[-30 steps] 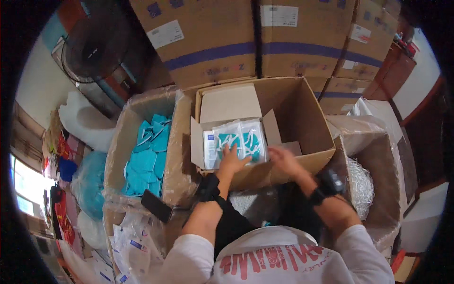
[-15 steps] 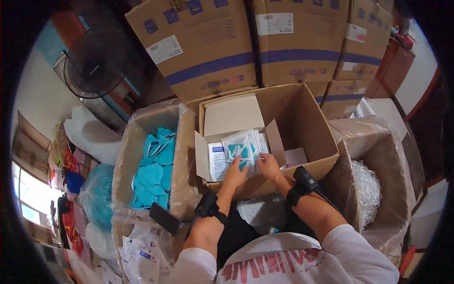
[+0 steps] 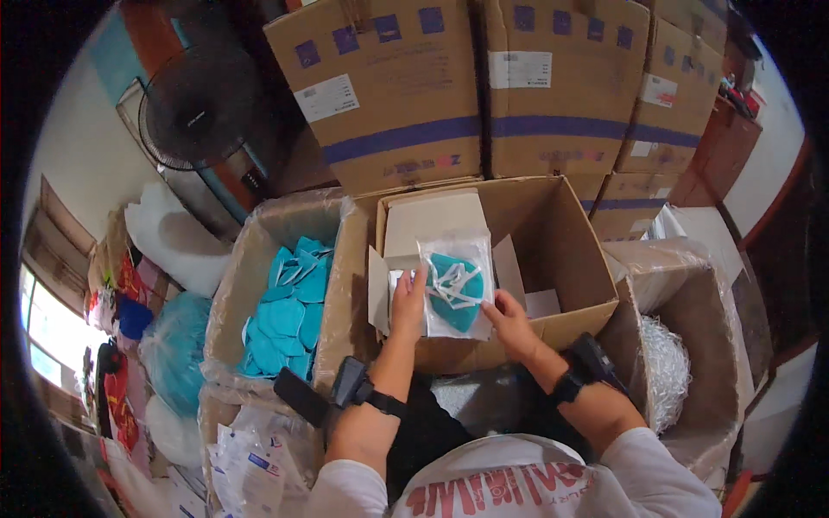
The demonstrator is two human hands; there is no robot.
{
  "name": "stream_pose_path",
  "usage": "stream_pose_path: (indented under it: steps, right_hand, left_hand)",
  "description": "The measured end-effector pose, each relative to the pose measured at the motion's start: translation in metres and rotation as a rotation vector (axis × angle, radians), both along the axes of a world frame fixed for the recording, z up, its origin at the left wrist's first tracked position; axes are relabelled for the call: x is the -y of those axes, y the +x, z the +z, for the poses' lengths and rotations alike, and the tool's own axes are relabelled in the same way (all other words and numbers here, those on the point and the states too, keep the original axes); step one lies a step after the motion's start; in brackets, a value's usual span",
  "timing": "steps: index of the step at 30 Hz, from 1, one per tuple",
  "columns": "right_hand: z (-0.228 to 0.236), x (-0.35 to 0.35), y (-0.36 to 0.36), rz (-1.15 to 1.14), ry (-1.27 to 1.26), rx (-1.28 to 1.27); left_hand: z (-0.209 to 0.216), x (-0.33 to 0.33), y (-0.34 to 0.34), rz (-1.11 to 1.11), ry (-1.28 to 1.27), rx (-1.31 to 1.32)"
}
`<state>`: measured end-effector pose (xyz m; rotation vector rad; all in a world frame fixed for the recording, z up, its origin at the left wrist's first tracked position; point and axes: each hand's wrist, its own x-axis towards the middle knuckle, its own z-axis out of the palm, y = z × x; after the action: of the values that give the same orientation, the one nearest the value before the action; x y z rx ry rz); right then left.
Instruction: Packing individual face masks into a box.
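A clear plastic bag [image 3: 447,245] with a teal face mask [image 3: 461,315] and its white straps inside is spread flat in front of me. My left hand [image 3: 409,302] grips the bag's left edge. Its right edge is pinched between the thumb and fingers of my right hand [image 3: 511,326]. Behind the bag stands an open white carton [image 3: 432,216], its flaps raised, inside a larger cardboard box [image 3: 553,233]. The bag hides most of what the carton contains.
Teal masks [image 3: 281,317] fill a plastic-lined box on the left; white strap material [image 3: 665,371] lies in another on the right. Printed plastic bags [image 3: 259,462] sit lower left, near a dark phone [image 3: 300,397]. Tall cartons [image 3: 389,95] and a fan [image 3: 199,112] stand behind.
The bagged mask has come up and toward me from over the white carton. It now lies flatter and more fully in view, with both hands at its sides.
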<state>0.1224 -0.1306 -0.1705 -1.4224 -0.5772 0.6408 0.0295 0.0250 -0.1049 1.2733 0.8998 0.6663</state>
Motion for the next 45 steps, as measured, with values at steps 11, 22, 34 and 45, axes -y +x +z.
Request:
stream_pose_path:
  steps: [11, 22, 34, 45]
  right_hand:
    - [0.059, 0.083, -0.036, 0.294, 0.07, -0.131]
    - [0.161, 0.085, -0.026, 0.576, -0.182, 0.695]
    - [0.116, 0.069, -0.071, 0.273, -0.098, 0.66]
    - [0.108, 0.077, -0.062, 0.898, -0.391, 0.764]
  left_hand:
    - [0.031, 0.028, -0.045, -0.561, 0.393, 0.013]
    - [0.1, 0.039, -0.091, -0.746, 0.811, -0.297]
    - [0.086, 0.062, -0.1, -0.856, 0.809, -0.335]
    - [0.048, 0.093, -0.116, -1.016, 1.311, -0.402]
